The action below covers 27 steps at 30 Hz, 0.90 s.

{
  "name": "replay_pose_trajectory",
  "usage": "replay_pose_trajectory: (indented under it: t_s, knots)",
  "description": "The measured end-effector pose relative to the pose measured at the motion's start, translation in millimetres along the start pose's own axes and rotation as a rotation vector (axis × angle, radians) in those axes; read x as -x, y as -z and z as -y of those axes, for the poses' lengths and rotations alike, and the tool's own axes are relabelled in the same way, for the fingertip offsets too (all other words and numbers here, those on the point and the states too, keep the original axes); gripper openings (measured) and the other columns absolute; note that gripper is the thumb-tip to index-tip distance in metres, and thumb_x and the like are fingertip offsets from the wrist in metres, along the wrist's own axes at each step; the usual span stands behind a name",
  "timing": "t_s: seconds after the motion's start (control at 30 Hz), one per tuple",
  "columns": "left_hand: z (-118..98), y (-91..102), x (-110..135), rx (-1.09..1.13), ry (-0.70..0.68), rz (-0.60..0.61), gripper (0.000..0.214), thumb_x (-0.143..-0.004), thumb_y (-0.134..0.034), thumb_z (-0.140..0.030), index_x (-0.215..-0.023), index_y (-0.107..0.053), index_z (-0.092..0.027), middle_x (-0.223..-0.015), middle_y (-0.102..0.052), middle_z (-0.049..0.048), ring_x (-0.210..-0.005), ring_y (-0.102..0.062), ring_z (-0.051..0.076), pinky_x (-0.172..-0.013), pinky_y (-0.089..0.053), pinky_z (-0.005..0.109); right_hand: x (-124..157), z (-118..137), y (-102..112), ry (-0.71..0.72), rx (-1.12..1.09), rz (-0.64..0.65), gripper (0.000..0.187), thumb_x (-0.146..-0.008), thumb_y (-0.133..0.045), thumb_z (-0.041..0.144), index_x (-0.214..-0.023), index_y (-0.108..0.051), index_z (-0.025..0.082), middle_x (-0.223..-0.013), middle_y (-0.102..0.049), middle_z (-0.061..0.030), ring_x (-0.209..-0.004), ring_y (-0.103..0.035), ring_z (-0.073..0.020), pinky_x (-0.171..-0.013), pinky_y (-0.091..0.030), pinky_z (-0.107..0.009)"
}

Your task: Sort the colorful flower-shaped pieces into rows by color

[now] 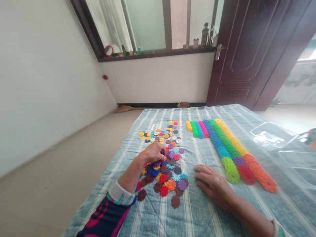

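My left hand (153, 153) reaches over a loose spread of coloured, notched plastic discs. Its thumb and fingers are bent together in a pinch, close to an orange disc (164, 158); whatever is between the fingertips is hidden. Red discs (164, 191), brown discs (175, 201) and purple discs (182, 185) lie around and in front of it. My right hand (211, 181) rests palm down on the striped cloth (197, 214), right of the spread, fingers stretched out and holding nothing visible. Beyond it lie long overlapping rows of discs sorted by colour, among them a yellow row (230, 136).
Short rows, including a pink row (203, 129), lie at the far side. Clear plastic containers (274, 133) stand at the right. A dark red door (237, 56) is behind, beside a window sill (158, 55) with a flask (205, 34) on it.
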State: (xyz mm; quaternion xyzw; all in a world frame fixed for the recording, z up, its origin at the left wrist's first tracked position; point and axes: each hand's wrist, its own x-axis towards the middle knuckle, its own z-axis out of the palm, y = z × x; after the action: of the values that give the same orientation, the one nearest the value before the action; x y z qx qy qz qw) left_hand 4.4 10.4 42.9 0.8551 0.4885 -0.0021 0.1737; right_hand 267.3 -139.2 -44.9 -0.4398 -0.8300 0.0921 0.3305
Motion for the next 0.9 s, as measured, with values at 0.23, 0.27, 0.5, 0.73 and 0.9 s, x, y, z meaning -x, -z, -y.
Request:
replay_pose_trajectory:
  t_s: [0.23,0.27,0.5,0.73,0.9]
  knots:
    - [5,13.6,7,-0.127,0.09,-0.035,0.012,-0.062,-0.063,-0.014,-0.072,-0.068,-0.016,-0.067,-0.06,-0.0017,-0.065,-0.053,0.013,-0.056,-0.032,0.022,1,-1,-1,-0.012,-0.005,0.007,0.017,-0.094,-0.049,0.017,-0.095,-0.065,0.022,-0.116,-0.066,-0.0087,-0.115,-0.06,-0.0234,-0.098,-0.048,-0.039]
    - [5,14.7,7,-0.147,0.105,-0.032,0.013,-0.062,-0.063,-0.013,-0.073,-0.068,-0.016,-0.068,-0.061,-0.0017,-0.065,-0.053,0.013,-0.056,-0.031,0.023,2,-1,-1,-0.013,-0.005,0.005,0.016,-0.094,-0.049,0.017,-0.095,-0.065,0.022,-0.116,-0.066,-0.0086,-0.115,-0.06,-0.0234,-0.098,-0.048,-0.039]
    - [-1,15.1,8,-0.308,0.224,-0.105,0.014,-0.069,-0.061,-0.018,-0.078,-0.071,-0.02,-0.084,-0.069,0.0034,-0.076,-0.061,0.018,-0.06,-0.036,0.025,2,-2,-2,-0.021,-0.003,0.01,0.017,-0.094,-0.049,0.017,-0.095,-0.065,0.022,-0.116,-0.066,-0.0082,-0.115,-0.059,-0.0233,-0.099,-0.047,-0.039]
    - [-10,-1.2,1,-0.292,0.163,-0.11,0.018,-0.076,-0.061,-0.03,-0.083,-0.076,-0.022,-0.093,-0.072,0.0061,-0.087,-0.065,0.021,-0.072,-0.045,0.027,2,-1,-1,-0.039,0.002,0.042,0.017,-0.095,-0.048,0.019,-0.096,-0.065,0.021,-0.118,-0.066,-0.0087,-0.118,-0.058,-0.0236,-0.101,-0.047,-0.039]
    - [-10,-3.8,0,-0.24,0.174,-0.114,0.014,-0.072,-0.066,-0.024,-0.083,-0.075,-0.021,-0.089,-0.071,0.0037,-0.085,-0.065,0.019,-0.071,-0.045,0.025,0,1,1,-0.061,0.005,0.073,0.018,-0.095,-0.048,0.019,-0.096,-0.066,0.02,-0.119,-0.066,-0.0093,-0.119,-0.057,-0.0246,-0.102,-0.047,-0.041]
